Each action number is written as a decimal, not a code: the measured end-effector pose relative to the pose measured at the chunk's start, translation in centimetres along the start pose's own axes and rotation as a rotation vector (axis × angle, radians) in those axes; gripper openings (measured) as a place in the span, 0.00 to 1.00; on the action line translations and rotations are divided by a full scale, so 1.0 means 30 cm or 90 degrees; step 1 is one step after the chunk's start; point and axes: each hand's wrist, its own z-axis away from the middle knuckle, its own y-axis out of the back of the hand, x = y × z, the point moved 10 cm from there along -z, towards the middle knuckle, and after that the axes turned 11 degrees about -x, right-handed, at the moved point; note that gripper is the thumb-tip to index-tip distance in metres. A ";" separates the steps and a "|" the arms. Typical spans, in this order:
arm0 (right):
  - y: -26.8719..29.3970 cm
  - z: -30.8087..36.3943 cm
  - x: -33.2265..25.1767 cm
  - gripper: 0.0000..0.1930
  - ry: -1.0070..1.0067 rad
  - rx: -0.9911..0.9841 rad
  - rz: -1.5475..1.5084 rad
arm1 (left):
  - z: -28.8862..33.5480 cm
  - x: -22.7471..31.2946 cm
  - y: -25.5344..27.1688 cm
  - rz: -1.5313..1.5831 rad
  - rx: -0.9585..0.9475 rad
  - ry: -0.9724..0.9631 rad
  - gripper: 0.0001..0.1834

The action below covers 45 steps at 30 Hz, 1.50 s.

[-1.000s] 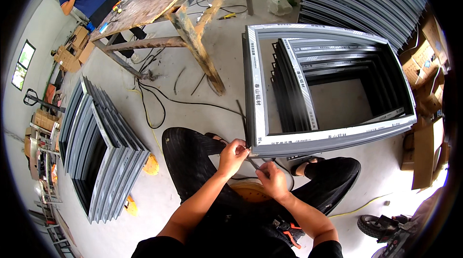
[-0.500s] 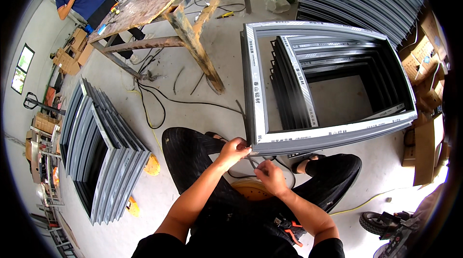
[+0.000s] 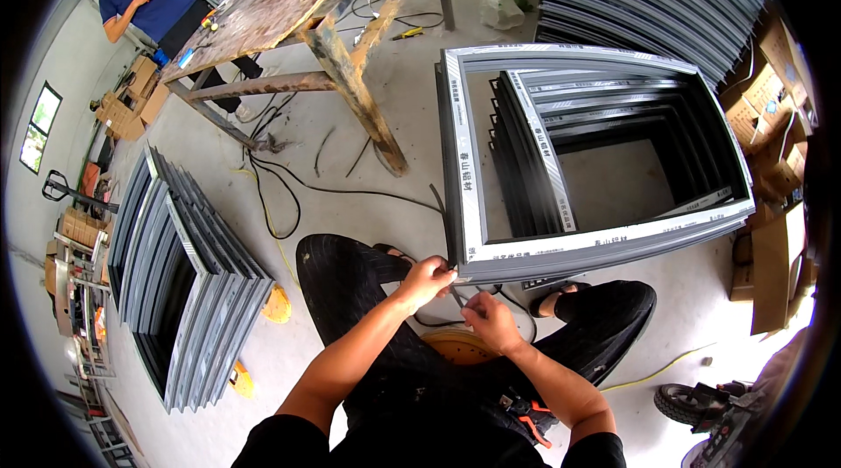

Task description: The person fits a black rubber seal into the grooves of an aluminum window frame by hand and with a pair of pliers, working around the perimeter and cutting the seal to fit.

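Across the floor ahead of us stands a worn table (image 3: pixel 272 13), with a person (image 3: pixel 158 0) in a dark blue shirt behind it; black cable (image 3: pixel 350 192) runs from beneath it toward our frame, across the floor in between. A stack of grey frames (image 3: pixel 215 310) sits to our left, long grey bars (image 3: pixel 648 4) lean at upper right, and a small wheel (image 3: pixel 679 402) shows at lower right. The white-taped frame (image 3: pixel 596 251) lies face up before us, right of centre, its long axis running left to right. Our left hand (image 3: pixel 427 281) pinches at its near left corner, fingertips closed; exactly what they grip we cannot tell. Our right hand (image 3: pixel 492 321) has its fingers curled on a dark strip (image 3: pixel 458 296) slanting down from that corner. Cardboard boxes (image 3: pixel 771 126) stand at far right, contents unclear to us.
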 end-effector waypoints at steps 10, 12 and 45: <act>-0.001 -0.003 -0.047 0.10 -0.007 -0.010 0.063 | 0.020 -0.058 -0.044 0.132 -0.081 -0.012 0.13; 0.001 -0.005 -0.030 0.10 -0.009 -0.004 0.068 | 0.026 -0.052 -0.053 0.149 -0.128 0.011 0.15; 0.033 -0.035 0.007 0.11 -0.034 0.003 0.060 | -0.142 0.118 0.105 0.262 -0.020 0.008 0.17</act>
